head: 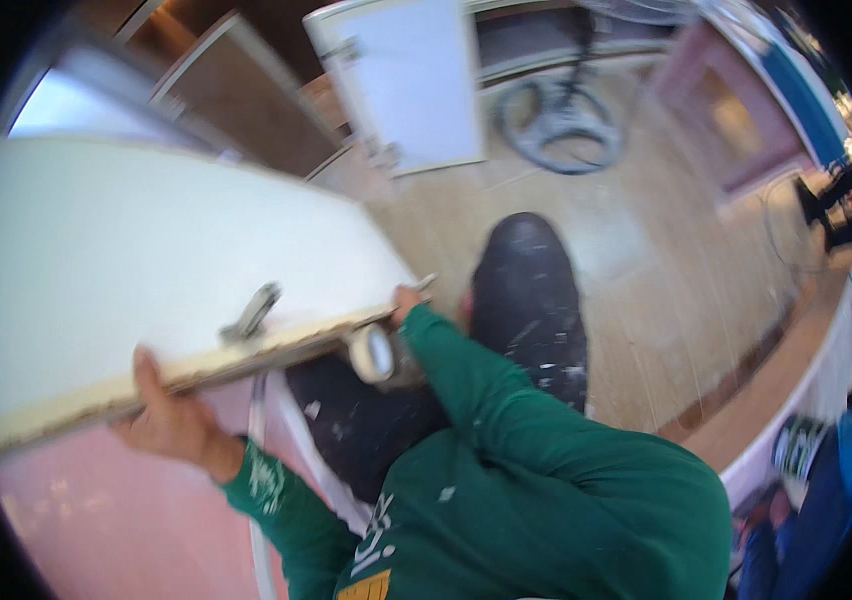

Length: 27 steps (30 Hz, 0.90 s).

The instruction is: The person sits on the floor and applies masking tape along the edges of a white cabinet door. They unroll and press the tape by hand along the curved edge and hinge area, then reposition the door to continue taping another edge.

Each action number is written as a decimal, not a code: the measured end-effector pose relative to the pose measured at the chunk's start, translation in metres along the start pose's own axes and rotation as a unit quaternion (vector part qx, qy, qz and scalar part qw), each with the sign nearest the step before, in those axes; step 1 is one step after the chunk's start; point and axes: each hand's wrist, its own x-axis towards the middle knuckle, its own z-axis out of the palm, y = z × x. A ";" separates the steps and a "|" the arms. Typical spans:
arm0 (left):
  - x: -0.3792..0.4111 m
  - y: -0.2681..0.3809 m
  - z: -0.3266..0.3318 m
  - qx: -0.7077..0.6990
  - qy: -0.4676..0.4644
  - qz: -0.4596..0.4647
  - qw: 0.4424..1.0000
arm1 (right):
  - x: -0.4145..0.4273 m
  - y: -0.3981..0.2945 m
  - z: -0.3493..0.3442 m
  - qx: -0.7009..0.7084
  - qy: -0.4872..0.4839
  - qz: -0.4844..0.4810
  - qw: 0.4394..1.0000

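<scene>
A white cabinet door panel point(171, 240) lies tilted across the left side, a cream strip like masking tape along its near, rough-looking edge. My left hand point(178, 427) grips that edge, thumb on top and the other fingers beneath. At the right end of the same edge is my right hand point(405, 301), closed around it; its fingers are mostly hidden. A small pale pointed thing beside it is too blurred to name. A metal cabinet hinge point(250, 313) sticks up from the panel between my hands. Just below the edge, left of my right forearm, is a roll of masking tape point(372, 354).
A pink surface point(111, 517) lies under the panel. Ahead, a white hinged door point(418, 90) and a grey steering wheel point(562, 126) stand over the wood-look floor point(621, 300). A pink frame point(733, 105) is at right; a person in blue point(808, 532) is lower right.
</scene>
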 end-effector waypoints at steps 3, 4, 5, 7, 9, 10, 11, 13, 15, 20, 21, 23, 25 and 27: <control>0.005 -0.002 -0.004 0.061 0.029 -0.069 0.995 | -0.005 -0.032 0.009 0.007 -0.059 0.023 0.998; 0.006 -0.001 0.008 0.047 0.002 -0.042 0.998 | 0.003 -0.029 0.011 -0.031 -0.055 0.034 0.997; 0.009 -0.005 0.001 0.060 0.002 -0.008 0.998 | -0.002 -0.047 0.005 -0.056 -0.138 0.041 0.988; 0.019 -0.014 0.009 0.087 0.012 0.001 0.996 | 0.006 -0.048 0.004 -0.076 -0.157 0.062 0.983; 0.023 -0.023 0.017 0.097 0.017 0.001 0.995 | 0.014 -0.039 0.003 -0.062 -0.128 0.071 0.987; 0.025 -0.025 0.018 0.108 0.024 -0.007 0.994 | 0.013 -0.038 0.006 -0.064 -0.135 0.070 0.986; 0.026 -0.028 0.018 0.121 0.031 -0.015 0.992 | 0.012 -0.037 0.009 -0.067 -0.143 0.067 0.985; 0.034 -0.035 0.013 0.162 0.054 -0.037 0.985 | 0.012 -0.037 0.012 -0.084 -0.160 0.046 0.982; 0.036 -0.035 0.015 0.178 0.040 0.001 0.983 | 0.013 -0.035 0.014 -0.095 -0.181 0.029 0.978; 0.033 -0.035 -0.005 0.158 0.027 -0.020 0.987 | 0.003 -0.051 0.025 0.350 -0.120 0.352 0.860; 0.033 -0.034 -0.010 0.145 0.025 -0.007 0.989 | 0.002 -0.058 0.031 0.445 -0.095 0.417 0.787; 0.037 -0.039 0.001 0.178 0.030 -0.028 0.983 | 0.024 -0.053 0.024 0.381 -0.167 0.377 0.828; 0.033 -0.040 0.031 0.156 -0.001 -0.034 0.987 | 0.054 -0.027 0.002 0.184 -0.226 0.264 0.920; 0.028 -0.037 0.026 0.130 -0.007 -0.030 0.991 | 0.027 -0.051 -0.006 0.291 -0.099 0.360 0.881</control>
